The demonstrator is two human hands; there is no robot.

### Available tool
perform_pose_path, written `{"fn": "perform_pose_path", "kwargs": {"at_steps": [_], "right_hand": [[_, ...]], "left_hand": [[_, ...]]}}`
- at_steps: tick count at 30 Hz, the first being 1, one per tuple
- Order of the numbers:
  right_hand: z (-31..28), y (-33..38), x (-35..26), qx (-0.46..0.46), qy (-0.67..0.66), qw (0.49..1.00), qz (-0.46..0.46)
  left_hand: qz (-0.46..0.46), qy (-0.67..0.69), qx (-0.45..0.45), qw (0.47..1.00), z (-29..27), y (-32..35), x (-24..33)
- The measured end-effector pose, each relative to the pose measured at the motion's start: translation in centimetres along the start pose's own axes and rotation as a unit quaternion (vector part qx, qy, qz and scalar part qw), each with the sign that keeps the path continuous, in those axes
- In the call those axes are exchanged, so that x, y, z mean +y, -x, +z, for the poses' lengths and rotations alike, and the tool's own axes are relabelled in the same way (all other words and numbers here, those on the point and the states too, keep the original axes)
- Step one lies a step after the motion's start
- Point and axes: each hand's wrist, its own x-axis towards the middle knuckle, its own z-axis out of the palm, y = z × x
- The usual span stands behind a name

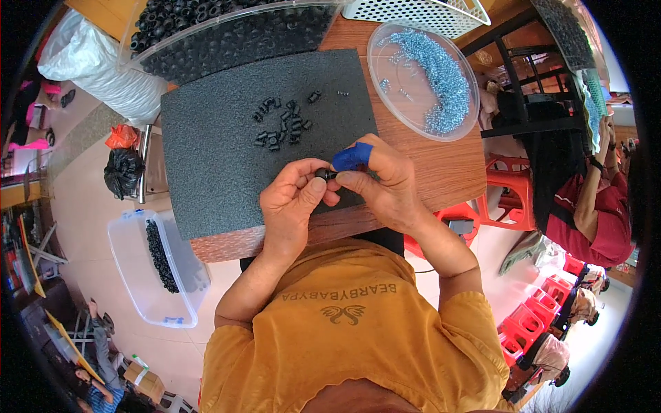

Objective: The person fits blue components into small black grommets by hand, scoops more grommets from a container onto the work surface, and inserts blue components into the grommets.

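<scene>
My left hand [292,196] is closed, its thumb and fingers pinching a small rounded black part [322,175] over the near edge of the dark mat. My right hand [387,180] meets it from the other side, thumb and forefinger pressed to the part's right end. Blue tape [352,157] wraps the right forefinger. Whether a second small piece sits between the right fingertips cannot be made out. Beyond the hands, several short black cylindrical pieces [284,128] lie loosely on the mat [206,151]. A few tiny shiny pieces [343,93] lie near its far right.
A clear bin [234,41] of black round parts stands at the far edge. On the wooden table [454,172], a round clear lid [385,103] carries many small bluish metal pieces. A white perforated basket [413,19] is behind it. Left on the floor sits a clear tub [131,275].
</scene>
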Motion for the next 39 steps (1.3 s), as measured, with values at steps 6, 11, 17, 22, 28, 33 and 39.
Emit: {"fn": "perform_pose_path", "kwargs": {"at_steps": [6,11,17,22,28,33,39], "right_hand": [[-0.7,-0.6,-0.2,-0.043,0.034,0.998,-0.024],[-0.6,-0.9,-0.6,-0.059,0.114,0.987,-0.095],[-0.5,-0.8,-0.3,-0.053,0.113,0.989,-0.084],[-0.2,-0.7,-0.1,-0.058,0.077,0.995,-0.007],[0.2,-0.2,0.5,-0.041,-0.060,0.990,0.124],[0.3,-0.2,0.9,-0.023,-0.108,0.985,0.129],[0.0,0.1,0.5,-0.003,0.025,1.000,0.019]], "left_hand": [[-0.040,-0.006,-0.027,0.999,-0.2,0.0,0.3],[-0.016,-0.062,-0.001,0.998,0.3,0.3,0.3],[-0.015,-0.052,0.011,0.998,0.3,0.3,0.3],[0.010,-0.080,0.014,0.997,0.5,0.4,-0.2],[-0.022,-0.070,-0.004,0.997,0.2,0.1,-0.1],[-0.037,-0.046,-0.008,0.998,0.2,-0.2,0.1],[-0.085,-0.014,-0.041,0.995,-0.1,-0.6,0.6]]}}
